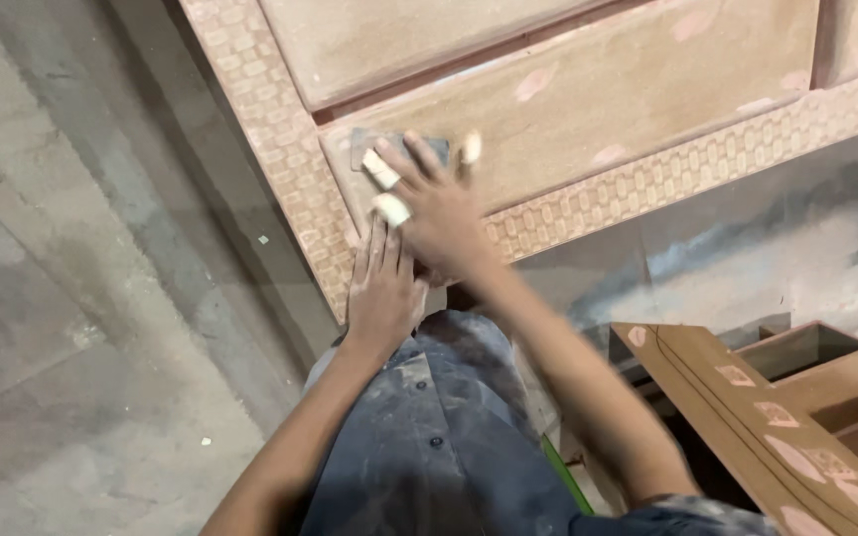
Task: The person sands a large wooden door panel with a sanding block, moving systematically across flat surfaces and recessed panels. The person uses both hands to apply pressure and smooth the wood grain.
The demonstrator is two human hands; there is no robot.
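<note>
1. Grey concrete floor (71, 328) surrounds a large reddish wooden door panel (588, 89) with a patterned border (280, 149) and pale filler patches.
2. Our right hand (439, 203) presses flat on a grey sanding sheet (367, 146) lying on the raised panel near its lower left corner; the fingers, taped at the tips, are spread, not clenched.
3. Our left hand (384, 288) rests open on the border, bracing.
4. We judge sanding is under way; the next stroke calls for even pressure along the panel edge.
5. A smaller brown frame piece (777, 427) lies well apart at the right.
</note>
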